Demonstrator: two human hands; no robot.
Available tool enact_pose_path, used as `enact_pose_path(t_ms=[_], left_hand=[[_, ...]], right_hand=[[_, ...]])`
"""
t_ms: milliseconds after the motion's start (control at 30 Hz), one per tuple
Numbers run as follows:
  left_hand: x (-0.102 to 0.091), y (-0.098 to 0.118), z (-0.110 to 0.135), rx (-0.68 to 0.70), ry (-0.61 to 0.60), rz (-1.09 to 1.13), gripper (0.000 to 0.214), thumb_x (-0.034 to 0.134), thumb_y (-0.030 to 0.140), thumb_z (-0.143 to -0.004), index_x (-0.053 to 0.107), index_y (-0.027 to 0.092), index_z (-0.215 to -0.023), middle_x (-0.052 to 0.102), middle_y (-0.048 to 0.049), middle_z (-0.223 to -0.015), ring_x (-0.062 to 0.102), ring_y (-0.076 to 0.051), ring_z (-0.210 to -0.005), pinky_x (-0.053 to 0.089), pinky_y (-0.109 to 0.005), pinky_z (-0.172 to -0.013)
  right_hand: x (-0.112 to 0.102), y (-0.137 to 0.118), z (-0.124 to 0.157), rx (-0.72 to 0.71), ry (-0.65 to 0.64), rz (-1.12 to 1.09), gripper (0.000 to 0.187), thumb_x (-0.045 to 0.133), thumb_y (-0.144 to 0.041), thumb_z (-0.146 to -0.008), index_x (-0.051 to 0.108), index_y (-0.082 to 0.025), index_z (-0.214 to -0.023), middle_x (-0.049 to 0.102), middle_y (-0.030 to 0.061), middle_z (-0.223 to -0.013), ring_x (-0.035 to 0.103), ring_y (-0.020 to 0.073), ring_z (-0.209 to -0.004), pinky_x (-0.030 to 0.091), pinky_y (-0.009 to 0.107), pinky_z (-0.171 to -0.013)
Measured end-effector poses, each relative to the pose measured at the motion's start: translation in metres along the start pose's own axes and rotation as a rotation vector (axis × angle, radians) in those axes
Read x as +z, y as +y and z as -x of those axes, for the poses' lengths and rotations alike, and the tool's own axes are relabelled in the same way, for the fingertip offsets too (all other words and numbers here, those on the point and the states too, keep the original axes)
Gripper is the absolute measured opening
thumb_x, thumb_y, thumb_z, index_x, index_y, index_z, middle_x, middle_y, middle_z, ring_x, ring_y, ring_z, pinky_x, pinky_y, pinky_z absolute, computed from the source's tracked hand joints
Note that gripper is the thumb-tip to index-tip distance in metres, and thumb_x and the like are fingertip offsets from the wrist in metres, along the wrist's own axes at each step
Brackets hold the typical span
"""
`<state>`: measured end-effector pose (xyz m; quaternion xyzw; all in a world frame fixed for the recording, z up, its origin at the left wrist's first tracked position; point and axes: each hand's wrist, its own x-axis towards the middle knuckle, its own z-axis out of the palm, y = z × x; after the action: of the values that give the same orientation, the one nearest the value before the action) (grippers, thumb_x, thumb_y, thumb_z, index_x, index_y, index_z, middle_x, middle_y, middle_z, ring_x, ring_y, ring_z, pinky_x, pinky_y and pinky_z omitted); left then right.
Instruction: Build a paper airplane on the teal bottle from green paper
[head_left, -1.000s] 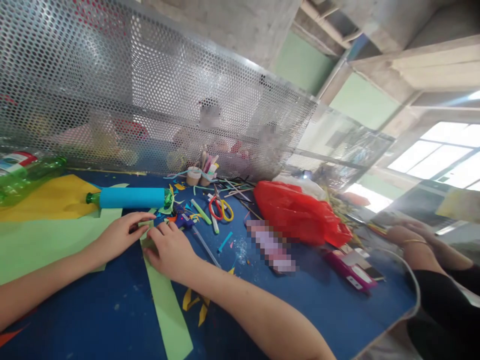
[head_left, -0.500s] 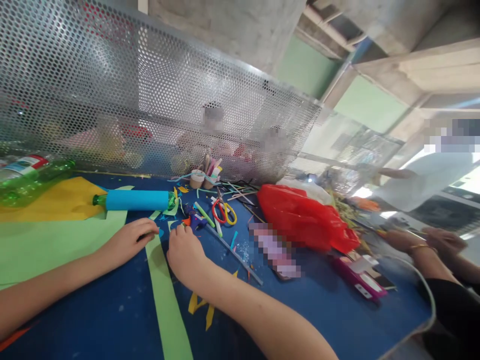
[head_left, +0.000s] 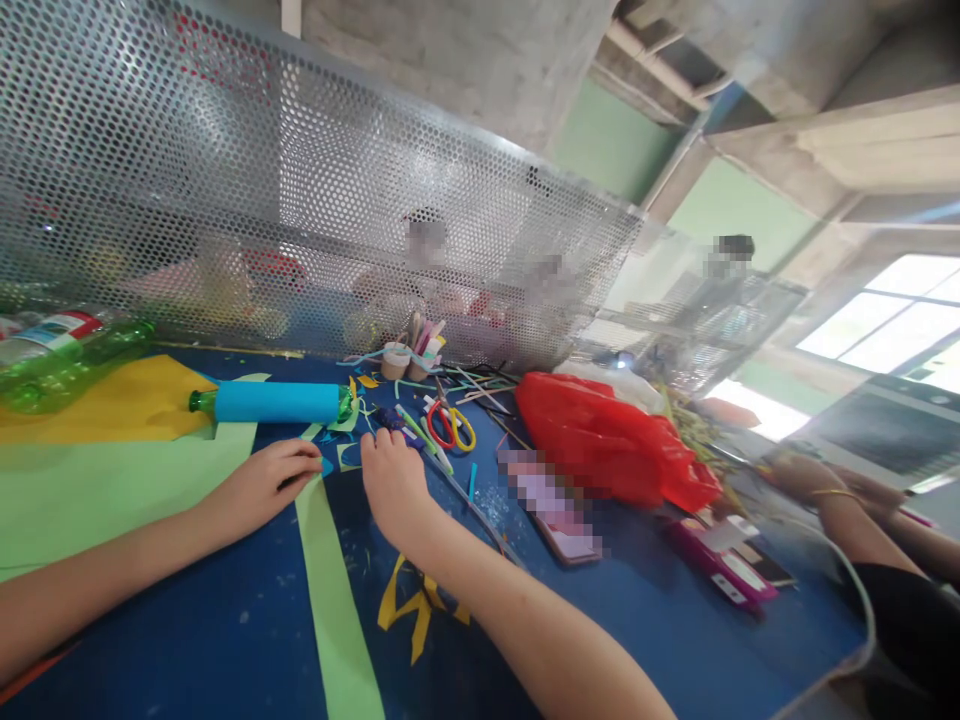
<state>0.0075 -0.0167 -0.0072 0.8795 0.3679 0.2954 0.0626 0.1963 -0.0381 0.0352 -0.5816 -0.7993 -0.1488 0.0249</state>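
Note:
My left hand [head_left: 281, 475] is closed at the top end of a light green paper strip [head_left: 337, 590], with a small blue piece of paper [head_left: 326, 466] at its fingertips. To its right, my right hand [head_left: 394, 480] has curled fingers; their tips and whatever they hold are hidden. Just beyond the right hand lie a dark blue object [head_left: 405, 428], a green marker [head_left: 409, 425] and scissors [head_left: 454, 425] with red and yellow handles. A green bottle wrapped in blue paper [head_left: 277, 402] lies beyond my left hand.
Green sheets [head_left: 112, 490], yellow paper [head_left: 142, 395] and a clear green bottle [head_left: 97, 365] lie left. Ahead stand small cups [head_left: 395, 360] before a perforated metal screen [head_left: 360, 180]. A red plastic bag [head_left: 607, 430], a phone [head_left: 559, 510] and another person's hands [head_left: 817, 480] are right.
My right hand has moved right, away from the green strip and toward the marker and dark blue object. My left hand stays almost in place. A person in white at the far right has left the view.

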Motion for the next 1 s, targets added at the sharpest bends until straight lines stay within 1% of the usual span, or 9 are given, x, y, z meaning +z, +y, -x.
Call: enact_pose_path(t_ms=[67, 133, 200, 333, 400, 500, 667, 833, 1000], left_hand=[[-0.003, 0.003, 0.000, 0.036, 0.033, -0.086, 0.031, 0.039, 0.033, -0.090, 0.068, 0.023, -0.093, 0.058, -0.0074, -0.117, 0.051, -0.023, -0.111, 0.042, -0.042, -0.095], [-0.007, 0.010, 0.001, 0.086, 0.027, -0.167, 0.029, 0.041, 0.032, -0.089, 0.069, 0.022, -0.093, 0.058, -0.0080, -0.116, 0.048, -0.025, -0.114, 0.040, -0.044, -0.097], [-0.010, 0.021, 0.003, 0.136, -0.019, -0.208, 0.029, 0.042, 0.032, -0.090, 0.067, 0.021, -0.096, 0.063, -0.0077, -0.105, 0.051, -0.025, -0.109, 0.042, -0.043, -0.094], [-0.007, 0.051, 0.014, 0.190, -0.073, -0.211, 0.031, 0.042, 0.036, -0.090, 0.064, 0.019, -0.104, 0.065, -0.0078, -0.089, 0.057, -0.023, -0.092, 0.047, -0.039, -0.084], [-0.003, 0.064, 0.022, 0.212, -0.078, -0.196, 0.033, 0.042, 0.040, -0.089, 0.064, 0.019, -0.103, 0.064, -0.0086, -0.088, 0.058, -0.022, -0.089, 0.048, -0.036, -0.078], [0.002, 0.075, 0.030, 0.236, -0.093, -0.244, 0.035, 0.042, 0.042, -0.089, 0.064, 0.017, -0.103, 0.064, -0.0105, -0.093, 0.058, -0.023, -0.088, 0.049, -0.034, -0.071], [0.004, 0.078, 0.032, 0.235, -0.122, -0.292, 0.036, 0.039, 0.039, -0.090, 0.064, 0.016, -0.103, 0.063, -0.0112, -0.096, 0.057, -0.024, -0.087, 0.048, -0.035, -0.069], [0.007, 0.076, 0.032, 0.222, -0.084, -0.279, 0.036, 0.041, 0.039, -0.089, 0.061, 0.018, -0.110, 0.063, -0.0100, -0.097, 0.056, -0.024, -0.091, 0.047, -0.036, -0.073], [0.010, 0.074, 0.035, 0.200, -0.090, -0.272, 0.036, 0.042, 0.040, -0.088, 0.059, 0.019, -0.113, 0.064, -0.0088, -0.099, 0.057, -0.024, -0.093, 0.047, -0.036, -0.077]], right_hand=[[-0.001, 0.000, -0.002, 0.011, 0.012, -0.041, 0.018, 0.042, -0.012, -0.089, 0.058, -0.014, -0.096, 0.060, 0.0126, -0.093, 0.056, 0.0250, -0.091, 0.050, 0.035, -0.066], [-0.004, 0.006, -0.005, 0.020, -0.004, -0.053, 0.018, 0.042, -0.013, -0.089, 0.058, -0.016, -0.097, 0.062, 0.0108, -0.095, 0.057, 0.0229, -0.093, 0.050, 0.033, -0.071], [-0.008, 0.016, -0.009, 0.099, -0.034, -0.038, 0.023, 0.039, -0.010, -0.089, 0.058, -0.015, -0.101, 0.062, 0.0115, -0.100, 0.057, 0.0217, -0.096, 0.050, 0.031, -0.075], [-0.010, 0.046, -0.016, 0.320, -0.122, 0.012, 0.031, 0.034, -0.002, -0.087, 0.060, -0.008, -0.103, 0.063, 0.0200, -0.101, 0.061, 0.0272, -0.097, 0.052, 0.036, -0.072], [-0.007, 0.057, -0.018, 0.390, -0.189, 0.020, 0.031, 0.036, -0.001, -0.086, 0.063, -0.008, -0.100, 0.065, 0.0199, -0.098, 0.063, 0.0274, -0.095, 0.052, 0.035, -0.071], [-0.001, 0.066, -0.021, 0.425, -0.275, 0.012, 0.030, 0.041, 0.000, -0.083, 0.065, -0.009, -0.098, 0.068, 0.0181, -0.095, 0.066, 0.0257, -0.092, 0.053, 0.033, -0.070], [0.001, 0.066, -0.020, 0.409, -0.314, 0.009, 0.031, 0.043, -0.002, -0.082, 0.061, -0.008, -0.106, 0.067, 0.0207, -0.098, 0.065, 0.0254, -0.096, 0.052, 0.033, -0.073], [0.003, 0.069, -0.015, 0.388, -0.311, 0.003, 0.039, 0.046, -0.004, -0.082, 0.048, -0.006, -0.120, 0.065, 0.0221, -0.098, 0.065, 0.0262, -0.096, 0.052, 0.034, -0.074], [-0.007, 0.077, -0.014, 0.366, -0.248, -0.014, 0.037, 0.048, -0.003, -0.080, 0.047, -0.005, -0.117, 0.062, 0.0219, -0.100, 0.064, 0.0253, -0.095, 0.051, 0.032, -0.073]])
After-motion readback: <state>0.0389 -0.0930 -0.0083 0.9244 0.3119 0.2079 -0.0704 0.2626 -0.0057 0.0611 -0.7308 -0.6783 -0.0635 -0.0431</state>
